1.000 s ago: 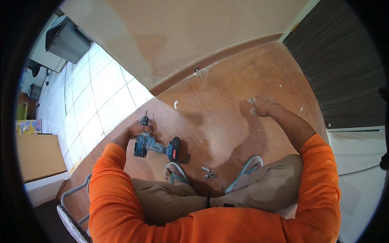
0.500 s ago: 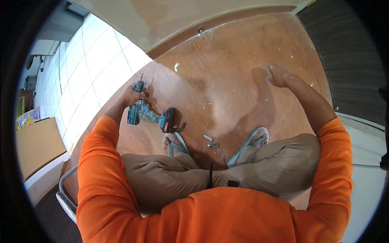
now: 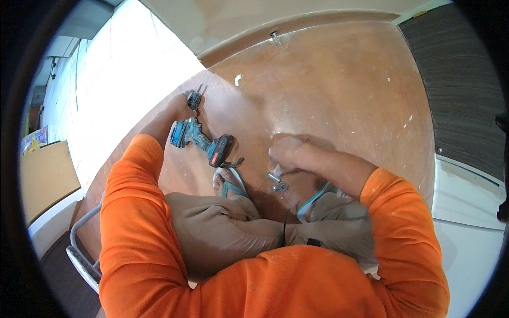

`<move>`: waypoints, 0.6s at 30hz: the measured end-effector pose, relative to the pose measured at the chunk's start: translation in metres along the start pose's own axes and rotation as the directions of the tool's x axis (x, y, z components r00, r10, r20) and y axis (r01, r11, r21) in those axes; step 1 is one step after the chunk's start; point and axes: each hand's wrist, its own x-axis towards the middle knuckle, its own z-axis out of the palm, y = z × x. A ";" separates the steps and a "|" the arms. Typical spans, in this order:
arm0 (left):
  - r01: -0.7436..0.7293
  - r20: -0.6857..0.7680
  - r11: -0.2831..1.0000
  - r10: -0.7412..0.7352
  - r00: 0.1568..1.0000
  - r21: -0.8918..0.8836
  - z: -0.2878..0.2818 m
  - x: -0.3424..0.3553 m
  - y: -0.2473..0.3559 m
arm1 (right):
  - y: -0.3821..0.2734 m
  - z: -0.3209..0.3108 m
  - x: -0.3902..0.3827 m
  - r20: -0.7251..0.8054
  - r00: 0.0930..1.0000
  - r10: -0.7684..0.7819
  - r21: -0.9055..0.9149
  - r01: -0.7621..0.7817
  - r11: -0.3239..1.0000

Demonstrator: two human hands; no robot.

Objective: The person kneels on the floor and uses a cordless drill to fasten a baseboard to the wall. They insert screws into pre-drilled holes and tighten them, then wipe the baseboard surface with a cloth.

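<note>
A blue and black cordless drill (image 3: 198,140) with a bit in its chuck lies over the brown floor on my left. My left hand (image 3: 182,107) is wrapped round its front, just behind the chuck (image 3: 194,100). My right hand (image 3: 287,153) is low over the floor in front of my feet, fingers bent downward. Right at its fingertips lies a small metal sleeve (image 3: 273,177); whether they touch or pinch it I cannot tell. Beside the sleeve are a small shiny metal piece (image 3: 275,188) and a round washer (image 3: 283,187).
My sandalled feet, the left sandal (image 3: 231,186) in view, flank the metal parts. A metal bolt (image 3: 274,36) sticks out at the base of the far wall. White tiles (image 3: 127,69) lie to the left, a dark panel (image 3: 458,79) to the right, a tan board (image 3: 50,177) at lower left.
My right hand has swung in from the far right to the small metal parts, its forearm now crossing above my right foot. My left hand stays on the drill.
</note>
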 end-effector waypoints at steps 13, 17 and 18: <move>0.047 -0.059 0.999 -0.047 0.997 -0.004 0.007 -0.002 -0.003 | -0.016 0.046 0.019 -0.182 0.982 -0.044 0.130 0.068 0.989; 0.133 -0.049 0.991 -0.134 0.990 -0.024 0.007 -0.016 0.014 | 0.020 0.014 0.036 -0.309 0.950 0.033 0.487 0.128 0.864; 0.133 -0.065 0.991 -0.134 0.989 -0.021 0.006 -0.020 0.018 | 0.029 0.004 0.042 -0.294 0.952 0.086 0.657 0.136 0.741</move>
